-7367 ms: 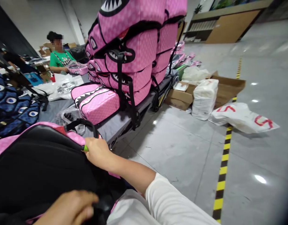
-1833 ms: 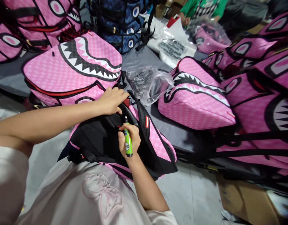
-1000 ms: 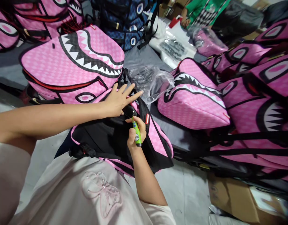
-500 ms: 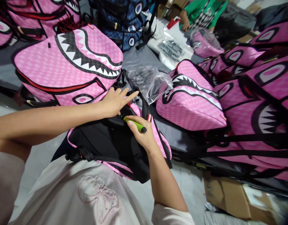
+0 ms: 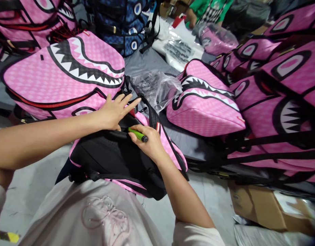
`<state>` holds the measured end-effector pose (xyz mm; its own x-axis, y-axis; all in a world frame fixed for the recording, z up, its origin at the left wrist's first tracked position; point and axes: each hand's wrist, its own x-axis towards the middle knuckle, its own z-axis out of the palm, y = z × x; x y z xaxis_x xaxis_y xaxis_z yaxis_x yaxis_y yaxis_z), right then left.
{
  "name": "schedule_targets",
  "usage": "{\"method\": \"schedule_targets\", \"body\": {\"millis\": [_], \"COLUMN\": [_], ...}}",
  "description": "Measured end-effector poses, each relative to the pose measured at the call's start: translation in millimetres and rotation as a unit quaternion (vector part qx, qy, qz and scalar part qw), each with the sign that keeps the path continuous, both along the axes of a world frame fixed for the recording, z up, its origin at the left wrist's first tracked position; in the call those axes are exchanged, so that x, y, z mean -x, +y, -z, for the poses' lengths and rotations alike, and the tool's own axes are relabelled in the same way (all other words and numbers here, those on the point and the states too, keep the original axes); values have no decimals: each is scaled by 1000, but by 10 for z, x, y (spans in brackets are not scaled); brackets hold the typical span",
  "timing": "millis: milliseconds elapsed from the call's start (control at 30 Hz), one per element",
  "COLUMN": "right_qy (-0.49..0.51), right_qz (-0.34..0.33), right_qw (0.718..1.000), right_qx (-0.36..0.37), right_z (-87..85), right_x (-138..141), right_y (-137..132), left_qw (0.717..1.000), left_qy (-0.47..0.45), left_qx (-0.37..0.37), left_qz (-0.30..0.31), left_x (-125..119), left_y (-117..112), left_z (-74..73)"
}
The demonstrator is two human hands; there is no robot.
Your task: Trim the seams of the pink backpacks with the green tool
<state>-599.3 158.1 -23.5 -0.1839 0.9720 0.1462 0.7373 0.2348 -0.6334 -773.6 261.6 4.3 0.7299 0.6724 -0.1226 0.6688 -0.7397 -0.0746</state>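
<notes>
Left hand (image 5: 111, 112) splayed, right hand (image 5: 150, 140) pinching green cylindrical pen (image 5: 138, 134) — both over black-and-pink fabric backpack (image 5: 106, 153) — we'd best steady it.

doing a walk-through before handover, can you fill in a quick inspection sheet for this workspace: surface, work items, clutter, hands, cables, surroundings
surface: grey table, partly covered by bags
work items: bag with its black side showing; green marker, tip hidden
clutter: clear plastic, white packaging, pink stack at right, blue stack at the back
hands: left hand with fingers spread on the bag; right hand gripping the marker
cables: nothing seen
surroundings: cardboard box and yellow-black tape on the floor, co-worker in green across the table
</notes>
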Motion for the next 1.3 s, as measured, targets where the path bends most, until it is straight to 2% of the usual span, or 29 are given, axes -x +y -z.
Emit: {"method": "schedule_targets", "body": {"millis": [200, 400, 600, 867, 1167, 1300], "right_qy": [5, 20, 5, -3, 1, 44], "right_qz": [4, 0, 13, 19, 15, 20], "right_qw": [1000, 999, 1000, 1000, 1000, 999], "right_qx": [-20, -32, -23, -19, -13, -5], "right_z": [92, 101, 70, 77, 54, 24], "right_x": [-17, -19, -4, 12, 9, -1], "right_y": [1, -10, -16, 2, -9, -39], "left_qw": [999, 999, 1000, 996, 999, 996], "left_qy": [37, 2, 5, 72, 30, 2], "left_qx": [-13, 3, 20, 26, 19, 31], "left_qz": [-11, 35, -3, -45, -12, -84], "left_x": [-22, 88, 137, -19, 132, 181], "left_y": [-43, 7, 38, -42, -61, -99], "left_z": [-62, -70, -65, -122, -126, -128]}}
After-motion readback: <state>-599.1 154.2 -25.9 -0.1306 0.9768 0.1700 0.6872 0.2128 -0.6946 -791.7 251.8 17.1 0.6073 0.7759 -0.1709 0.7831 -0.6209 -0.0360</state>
